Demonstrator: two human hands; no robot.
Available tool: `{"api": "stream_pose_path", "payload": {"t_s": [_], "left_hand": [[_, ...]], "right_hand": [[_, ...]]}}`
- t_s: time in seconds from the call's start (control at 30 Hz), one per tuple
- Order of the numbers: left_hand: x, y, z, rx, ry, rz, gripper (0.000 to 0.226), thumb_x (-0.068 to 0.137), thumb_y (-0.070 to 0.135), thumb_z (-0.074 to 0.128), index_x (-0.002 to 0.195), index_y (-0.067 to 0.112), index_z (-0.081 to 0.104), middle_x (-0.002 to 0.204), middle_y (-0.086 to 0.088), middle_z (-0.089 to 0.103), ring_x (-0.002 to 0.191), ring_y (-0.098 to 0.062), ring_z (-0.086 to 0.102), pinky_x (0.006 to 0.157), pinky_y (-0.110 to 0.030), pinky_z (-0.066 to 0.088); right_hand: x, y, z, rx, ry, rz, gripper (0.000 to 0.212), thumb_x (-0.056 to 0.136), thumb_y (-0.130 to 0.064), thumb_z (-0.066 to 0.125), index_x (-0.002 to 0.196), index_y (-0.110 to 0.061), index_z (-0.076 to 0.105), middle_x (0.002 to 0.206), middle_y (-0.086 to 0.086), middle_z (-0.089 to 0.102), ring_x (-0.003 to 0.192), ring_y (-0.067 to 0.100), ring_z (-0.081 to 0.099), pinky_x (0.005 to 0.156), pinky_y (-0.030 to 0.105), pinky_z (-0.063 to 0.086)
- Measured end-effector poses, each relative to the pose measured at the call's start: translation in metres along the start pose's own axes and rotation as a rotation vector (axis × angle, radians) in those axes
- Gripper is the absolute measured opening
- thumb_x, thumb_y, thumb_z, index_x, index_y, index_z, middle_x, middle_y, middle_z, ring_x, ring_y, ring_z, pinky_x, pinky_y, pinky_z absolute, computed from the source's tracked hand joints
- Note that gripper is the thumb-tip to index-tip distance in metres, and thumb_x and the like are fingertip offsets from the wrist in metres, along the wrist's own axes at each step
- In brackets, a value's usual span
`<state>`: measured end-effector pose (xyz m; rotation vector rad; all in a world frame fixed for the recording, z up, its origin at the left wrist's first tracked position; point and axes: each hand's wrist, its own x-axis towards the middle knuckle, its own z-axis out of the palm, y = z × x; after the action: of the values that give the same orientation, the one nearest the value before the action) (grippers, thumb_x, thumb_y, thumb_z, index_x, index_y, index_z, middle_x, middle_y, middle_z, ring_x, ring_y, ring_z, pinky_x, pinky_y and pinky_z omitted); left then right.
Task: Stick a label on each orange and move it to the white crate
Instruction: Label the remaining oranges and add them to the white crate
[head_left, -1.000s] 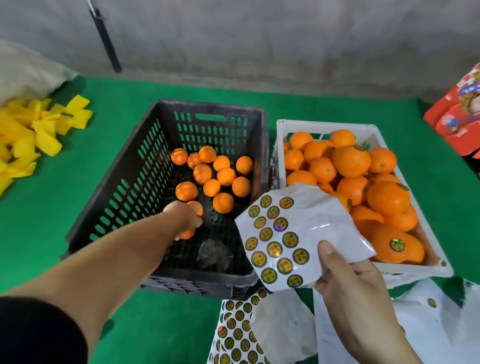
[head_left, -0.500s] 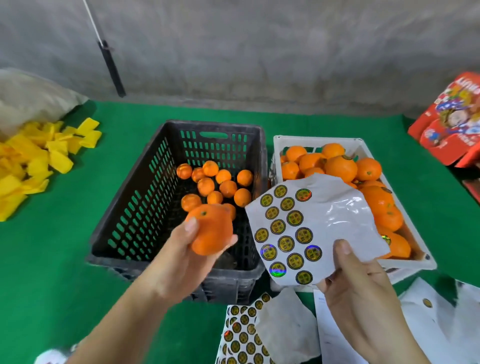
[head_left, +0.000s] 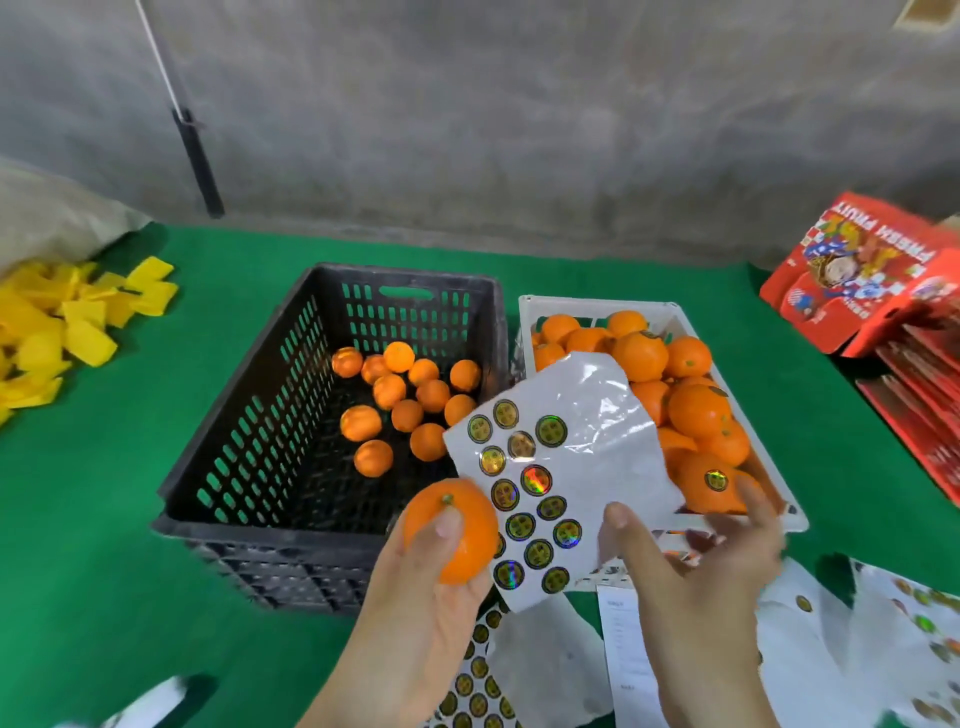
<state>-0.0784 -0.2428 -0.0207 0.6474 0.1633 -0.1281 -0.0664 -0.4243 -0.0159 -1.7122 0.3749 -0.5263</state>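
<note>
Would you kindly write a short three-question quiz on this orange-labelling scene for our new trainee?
1. True or false: the orange in the left hand already bears a visible label.
2. What does the right hand hold? A) a knife B) the sticker sheet C) a second orange
3. Fill in: unlabelled oranges lie in the ___ crate, beside the white crate.

Key:
1. False; only its stem end and bare peel show.
2. B; its thumb lies on the sheet.
3. black
</note>
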Motion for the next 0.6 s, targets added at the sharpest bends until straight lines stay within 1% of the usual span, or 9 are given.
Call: {"api": "stream_pose_path", "payload": {"t_s": [0.03,0.07,0.1,0.17,0.27,0.37,0.47,0.53,0.6], "left_hand": [[-0.001,-0.001,0.001,0.03,0.026,0.015,0.106,0.045,0.04,0.105,0.137,0.011,0.06,0.137,-0.017,0.067,0.125,-0.035,0.066,0.099,-0.049,0.058],[-0.001,-0.003,0.001,0.07,0.042,0.026,0.104,0.042,0.042,0.105,0.133,0.012,0.064,0.134,-0.017,0.068,0.123,-0.035,0.067,0.1,-0.051,0.057],[-0.002,-0.004,0.001,0.116,0.044,0.035,0.101,0.04,0.044,0.106,0.128,0.013,0.068,0.132,-0.017,0.069,0.123,-0.035,0.067,0.103,-0.053,0.055],[-0.003,-0.006,0.002,0.21,0.032,0.054,0.09,0.038,0.048,0.105,0.116,0.018,0.074,0.125,-0.015,0.072,0.118,-0.033,0.069,0.102,-0.051,0.055],[-0.004,-0.009,0.0,0.332,0.002,0.082,0.083,0.041,0.054,0.103,0.111,0.021,0.073,0.111,-0.015,0.071,0.104,-0.029,0.07,0.091,-0.04,0.06],[-0.006,-0.007,-0.004,0.488,-0.051,0.079,0.08,0.049,0.061,0.099,0.114,0.026,0.07,0.107,-0.01,0.071,0.099,-0.028,0.069,0.086,-0.039,0.056],[-0.008,-0.007,-0.007,0.577,-0.089,0.063,0.078,0.058,0.06,0.096,0.122,0.025,0.067,0.117,-0.012,0.07,0.105,-0.031,0.069,0.088,-0.041,0.054],[-0.008,-0.008,-0.007,0.606,-0.103,0.071,0.075,0.061,0.061,0.095,0.121,0.025,0.067,0.118,-0.011,0.07,0.107,-0.032,0.069,0.088,-0.042,0.055],[-0.007,-0.007,-0.004,0.629,-0.13,0.074,0.074,0.064,0.061,0.093,0.122,0.023,0.066,0.116,-0.01,0.069,0.106,-0.032,0.068,0.089,-0.045,0.057]], "right_hand": [[-0.002,-0.001,-0.003,-0.119,0.1,-0.26,0.094,0.072,-0.037,0.091,0.148,-0.029,0.037,0.141,-0.006,0.038,0.129,0.021,0.048,0.106,0.029,0.042],[-0.005,-0.003,-0.007,-0.248,0.146,-0.526,0.085,0.076,-0.04,0.086,0.147,-0.025,0.041,0.14,-0.007,0.034,0.131,0.019,0.042,0.109,0.032,0.039],[-0.009,-0.007,-0.009,-0.353,0.114,-0.721,0.07,0.081,-0.045,0.08,0.142,-0.029,0.049,0.137,-0.008,0.036,0.129,0.017,0.04,0.107,0.037,0.038],[-0.014,-0.012,-0.01,-0.48,-0.081,-0.838,0.043,0.088,-0.054,0.071,0.129,-0.042,0.064,0.129,-0.007,0.047,0.12,0.019,0.046,0.099,0.043,0.037],[-0.015,-0.02,-0.008,-0.601,-0.259,-0.682,0.044,0.084,-0.068,0.061,0.118,-0.043,0.075,0.124,-0.01,0.059,0.109,0.023,0.051,0.09,0.046,0.035],[-0.01,-0.023,-0.013,-0.58,-0.355,-0.603,0.037,0.083,-0.062,0.064,0.108,-0.041,0.08,0.114,-0.011,0.062,0.104,0.024,0.055,0.084,0.049,0.042],[-0.003,-0.024,-0.02,-0.453,-0.528,-0.45,0.02,0.085,-0.048,0.074,0.101,-0.039,0.083,0.105,-0.015,0.061,0.104,0.013,0.053,0.09,0.034,0.042],[0.002,-0.026,-0.023,-0.309,-0.635,-0.346,0.009,0.094,-0.039,0.075,0.092,-0.038,0.084,0.096,-0.012,0.064,0.097,0.013,0.06,0.082,0.022,0.045],[0.008,-0.027,-0.027,-0.179,-0.72,-0.254,0.015,0.093,-0.027,0.075,0.083,-0.033,0.083,0.089,-0.006,0.066,0.083,0.014,0.064,0.072,0.017,0.046]]}}
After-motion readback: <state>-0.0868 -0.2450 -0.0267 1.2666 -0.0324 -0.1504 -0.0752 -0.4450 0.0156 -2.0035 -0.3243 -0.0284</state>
